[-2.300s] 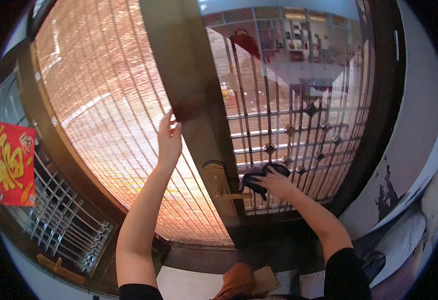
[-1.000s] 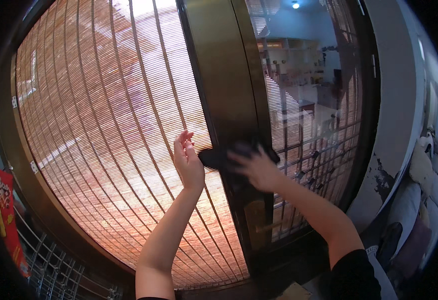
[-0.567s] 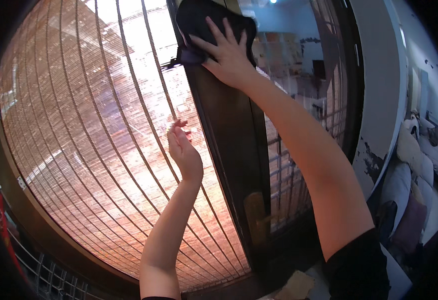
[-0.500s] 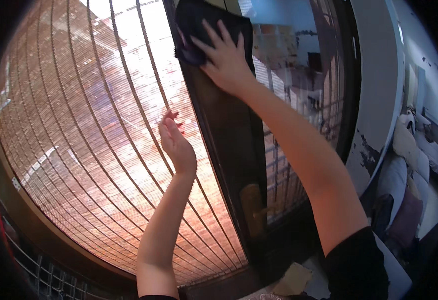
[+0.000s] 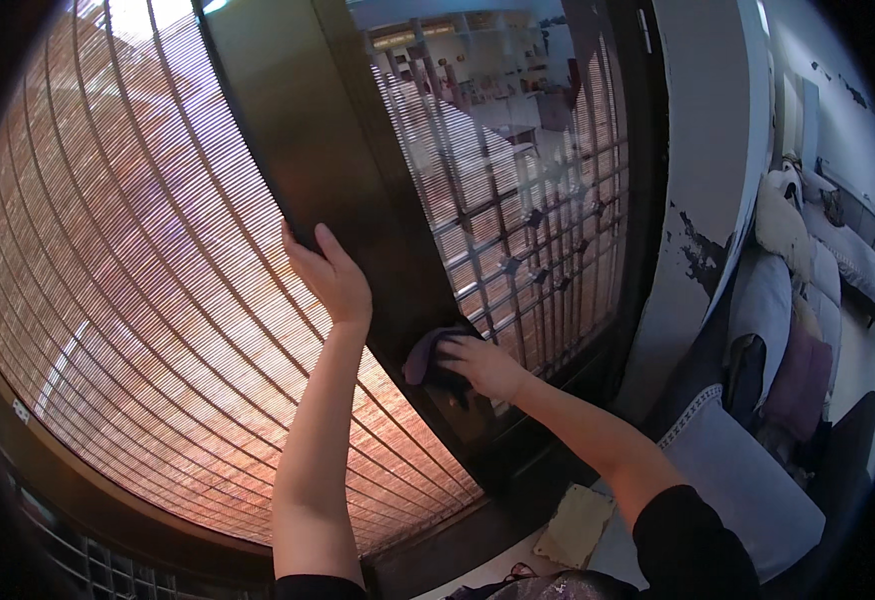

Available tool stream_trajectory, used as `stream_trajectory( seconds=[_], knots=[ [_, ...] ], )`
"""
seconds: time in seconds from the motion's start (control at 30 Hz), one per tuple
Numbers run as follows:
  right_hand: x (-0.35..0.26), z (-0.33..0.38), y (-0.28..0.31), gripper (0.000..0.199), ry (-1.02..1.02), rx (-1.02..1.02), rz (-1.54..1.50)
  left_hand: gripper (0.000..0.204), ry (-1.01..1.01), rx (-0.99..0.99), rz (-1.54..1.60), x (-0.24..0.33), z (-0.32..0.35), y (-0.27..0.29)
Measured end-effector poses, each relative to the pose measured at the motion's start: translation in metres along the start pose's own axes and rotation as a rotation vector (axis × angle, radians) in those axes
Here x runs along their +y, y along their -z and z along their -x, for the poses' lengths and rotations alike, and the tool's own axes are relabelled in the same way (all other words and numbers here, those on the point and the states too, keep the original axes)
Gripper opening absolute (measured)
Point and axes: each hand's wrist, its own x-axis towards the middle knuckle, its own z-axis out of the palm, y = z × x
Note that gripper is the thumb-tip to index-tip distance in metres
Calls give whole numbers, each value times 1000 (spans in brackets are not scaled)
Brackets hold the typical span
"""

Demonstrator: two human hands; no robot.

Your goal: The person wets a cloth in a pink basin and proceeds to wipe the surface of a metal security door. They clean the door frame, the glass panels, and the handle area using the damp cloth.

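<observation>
- Cloth (image 5: pixel 424 356) lies bunched against the door (image 5: pixel 323 140), right of the screen (image 5: pixel 148 300).
- Right hand (image 5: pixel 486 368) holds it under bent fingers, seemingly to keep it pressed there.
- Left hand (image 5: pixel 336 280), thumb wide, is at the door's left edge, perhaps steadying it; contact I can't tell.

Cloth (image 5: pixel 426 360) on the door post (image 5: pixel 328 130), under the right hand (image 5: pixel 488 370). Left hand (image 5: pixel 333 280) higher up, at the post's left edge. Screen (image 5: pixel 158 260) left, glass (image 5: pixel 518 210) right, then wall (image 5: pixel 698 130), then cushions (image 5: pixel 755 290).
</observation>
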Motion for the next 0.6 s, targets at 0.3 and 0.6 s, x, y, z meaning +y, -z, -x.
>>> stream_trajectory(
  seconds=[0.3, 0.6],
  knots=[
    [-39, -26, -8, 44, -84, 228, -37, 48, -34, 32, -76, 9, 1, -3],
    [0, 11, -43, 41, -532, 607, -417, 51, -35, 25, -32, 8, 3, -6]
  ],
)
